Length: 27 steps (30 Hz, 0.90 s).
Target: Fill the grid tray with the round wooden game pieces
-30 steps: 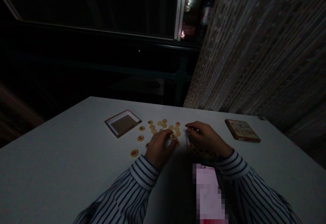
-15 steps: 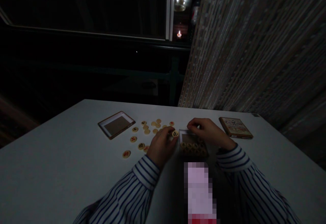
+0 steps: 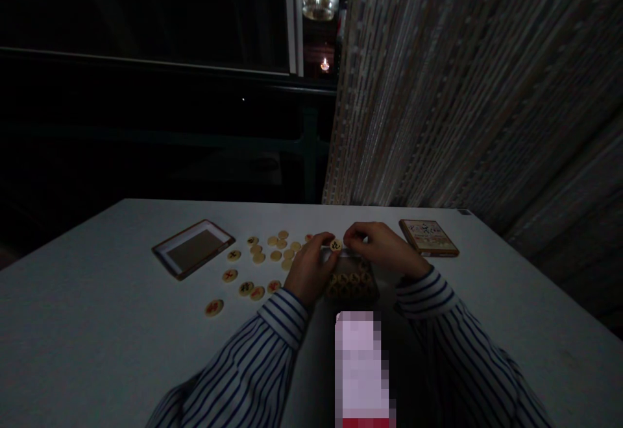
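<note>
My left hand (image 3: 311, 269) pinches a round wooden Chinese chess piece (image 3: 335, 245) with a black character between thumb and fingertips. Close by on the right is my right hand (image 3: 384, 246), its fingers curled together; whether they touch the piece or hold anything is unclear. Below both hands sits an open box (image 3: 374, 295), with rows of chess pieces (image 3: 354, 279) in its near part. Loose chess pieces lie to the left, some with red characters, such as one piece (image 3: 214, 307), others black-marked or blank side up (image 3: 275, 255).
An open, shallow box part (image 3: 195, 249) lies at the left of the white table (image 3: 121, 324). A flat box with a printed cover (image 3: 429, 238) lies at the right. Behind the table hang string curtains (image 3: 413, 91) beside a dark window (image 3: 146, 13).
My left hand has brought the chess piece up to the far edge of the box, nearer my right fingertips. The camera view has swung to the right.
</note>
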### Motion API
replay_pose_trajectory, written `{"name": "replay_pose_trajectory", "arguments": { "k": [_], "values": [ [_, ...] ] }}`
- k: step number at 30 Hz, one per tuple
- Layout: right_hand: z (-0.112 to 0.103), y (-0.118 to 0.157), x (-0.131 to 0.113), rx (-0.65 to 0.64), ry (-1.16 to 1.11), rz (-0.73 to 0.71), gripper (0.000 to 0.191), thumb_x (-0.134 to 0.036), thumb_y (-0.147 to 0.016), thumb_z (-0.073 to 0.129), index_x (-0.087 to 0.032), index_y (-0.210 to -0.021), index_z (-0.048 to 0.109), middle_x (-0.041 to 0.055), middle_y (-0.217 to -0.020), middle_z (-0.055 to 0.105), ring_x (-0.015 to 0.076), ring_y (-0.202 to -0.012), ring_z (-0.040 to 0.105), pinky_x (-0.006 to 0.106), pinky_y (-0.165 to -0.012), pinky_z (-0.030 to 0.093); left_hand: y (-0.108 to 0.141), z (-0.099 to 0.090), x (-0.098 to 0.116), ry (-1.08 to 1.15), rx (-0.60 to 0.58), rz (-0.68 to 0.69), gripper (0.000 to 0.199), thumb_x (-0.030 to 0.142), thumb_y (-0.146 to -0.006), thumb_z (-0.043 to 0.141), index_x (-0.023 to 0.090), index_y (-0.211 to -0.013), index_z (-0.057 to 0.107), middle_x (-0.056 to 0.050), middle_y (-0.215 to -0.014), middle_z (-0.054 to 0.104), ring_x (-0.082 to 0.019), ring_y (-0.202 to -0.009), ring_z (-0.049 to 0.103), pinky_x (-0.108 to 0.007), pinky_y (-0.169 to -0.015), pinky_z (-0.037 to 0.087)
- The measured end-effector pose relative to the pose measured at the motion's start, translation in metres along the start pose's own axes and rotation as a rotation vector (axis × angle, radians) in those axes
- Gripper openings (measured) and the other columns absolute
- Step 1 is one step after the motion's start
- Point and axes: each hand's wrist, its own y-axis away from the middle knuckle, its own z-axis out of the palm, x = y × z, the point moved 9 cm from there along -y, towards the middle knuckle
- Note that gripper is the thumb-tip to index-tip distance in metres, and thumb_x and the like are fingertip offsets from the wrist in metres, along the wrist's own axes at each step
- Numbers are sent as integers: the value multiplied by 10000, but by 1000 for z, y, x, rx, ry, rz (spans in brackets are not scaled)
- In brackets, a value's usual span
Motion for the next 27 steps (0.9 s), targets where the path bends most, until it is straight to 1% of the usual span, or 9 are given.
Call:
{"name": "replay_pose_trajectory", "arguments": {
  "k": [4,9,13,15,18,22,24,27],
  "values": [
    [-2,-1,9,30,-8,25,169,-230,-779,489,-169,-838,634,25,-768,645,134,-708,566,239,-640,398,-5,6,5,-4,-18,51,292,236,-777,528,183,-1063,501,-55,-990,625,-182,-936,586,-346,-830,466],
    [-4,-1,13,41,-37,45,159,-229,-776,504,-169,-852,630,25,-791,656,134,-734,580,239,-650,407,-9,10,11,5,-39,114,299,226,-784,516,173,-1078,494,-60,-1007,613,-172,-937,578,-328,-826,464],
    [-2,-2,15,33,-116,59,167,-234,-769,523,-161,-878,625,29,-809,663,132,-745,591,232,-641,421,-12,12,13,24,-63,120,307,205,-762,532,163,-1065,509,-75,-1019,613,-185,-958,572,-344,-841,458],
    [-1,-2,16,37,-141,60,161,-223,-766,522,-156,-870,625,27,-793,661,129,-731,592,225,-627,423,-14,13,11,58,-72,93,311,194,-740,553,163,-1048,526,-75,-1008,618,-192,-956,574,-353,-845,456],
    [0,-2,19,43,-158,61,148,-211,-763,519,-151,-848,625,22,-767,653,122,-701,587,224,-621,423,-17,16,2,203,-84,-14,284,218,-716,582,170,-995,561,-58,-943,639,-186,-903,596,-339,-812,471],
    [-2,-2,19,49,-154,46,145,-209,-765,522,-150,-849,625,20,-767,651,120,-701,581,227,-627,422,-16,27,-19,540,-119,-279,232,278,-702,601,132,-883,601,-55,-792,665,-168,-753,631,-305,-713,503],
    [-2,-2,18,43,-147,34,149,-207,-771,517,-151,-851,629,21,-773,653,123,-715,582,229,-633,422,-14,33,-26,657,-137,-385,222,286,-693,612,118,-839,624,-61,-764,676,-167,-730,635,-302,-703,503],
    [0,-2,15,34,-131,16,170,-202,-782,502,-154,-871,639,31,-812,660,132,-759,585,241,-667,425,-12,35,-31,753,-135,-476,228,279,-679,633,112,-833,647,-63,-759,688,-167,-737,635,-308,-727,500]
  ]
}}
